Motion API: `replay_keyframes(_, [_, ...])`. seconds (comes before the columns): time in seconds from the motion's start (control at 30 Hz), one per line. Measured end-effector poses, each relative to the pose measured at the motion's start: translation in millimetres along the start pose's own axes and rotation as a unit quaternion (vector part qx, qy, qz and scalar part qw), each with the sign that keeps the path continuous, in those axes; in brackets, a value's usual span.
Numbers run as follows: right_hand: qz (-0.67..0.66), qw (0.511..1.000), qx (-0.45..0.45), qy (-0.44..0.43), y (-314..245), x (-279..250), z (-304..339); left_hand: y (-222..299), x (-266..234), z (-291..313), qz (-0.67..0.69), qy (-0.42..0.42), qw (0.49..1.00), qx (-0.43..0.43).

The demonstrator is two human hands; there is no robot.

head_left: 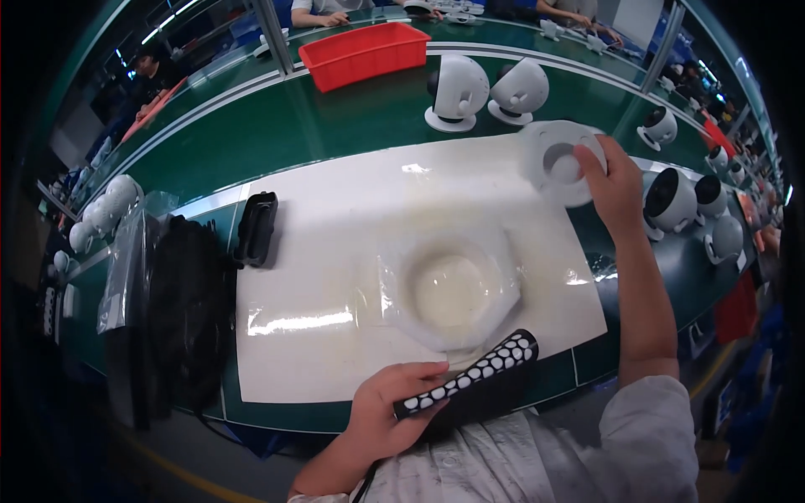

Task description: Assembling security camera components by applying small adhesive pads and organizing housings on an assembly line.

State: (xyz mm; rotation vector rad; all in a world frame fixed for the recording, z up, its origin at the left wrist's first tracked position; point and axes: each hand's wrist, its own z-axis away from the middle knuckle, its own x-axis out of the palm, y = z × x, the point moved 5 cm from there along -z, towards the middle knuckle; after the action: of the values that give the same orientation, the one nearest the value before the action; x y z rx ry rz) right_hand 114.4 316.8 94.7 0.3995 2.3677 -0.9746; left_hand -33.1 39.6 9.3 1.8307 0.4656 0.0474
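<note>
In my left hand, close to the table's front edge, is a black strip covered with rounded white spots; my fingers are closed round its left end. My right hand grips a round white disc-shaped part by its right side, thumb across its face. The disc is slightly blurred and shows a grey ring around its middle. Between my hands, a ring-shaped holder wrapped in clear film sits on a white sheet.
A black tray lies on the sheet's left. Further left are a dark bag and clear plastic bags. White camera-like devices stand behind, and more devices at right. A red bin is at the back; other people sit beyond.
</note>
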Motion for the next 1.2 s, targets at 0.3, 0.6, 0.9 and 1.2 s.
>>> replay_keyframes(0.3, [-0.297,0.894,0.124,-0.312,-86.0,52.4,59.4,0.4,0.2,2.0,0.02,0.001,0.999,0.026])
replay_keyframes(0.6, [-0.479,0.824,0.071,-0.295,-66.1,27.5,139.7,-6.0,-4.4,12.3,0.122,0.037,0.991,-0.046])
replay_keyframes(0.9, [-0.396,0.895,0.069,-0.191,-76.2,30.6,166.5,-4.8,-5.2,3.5,0.147,0.076,0.984,-0.068])
replay_keyframes(1.2, [-0.459,0.863,0.065,-0.198,-71.4,30.4,171.4,-4.0,-8.2,8.0,0.091,0.087,0.989,-0.073])
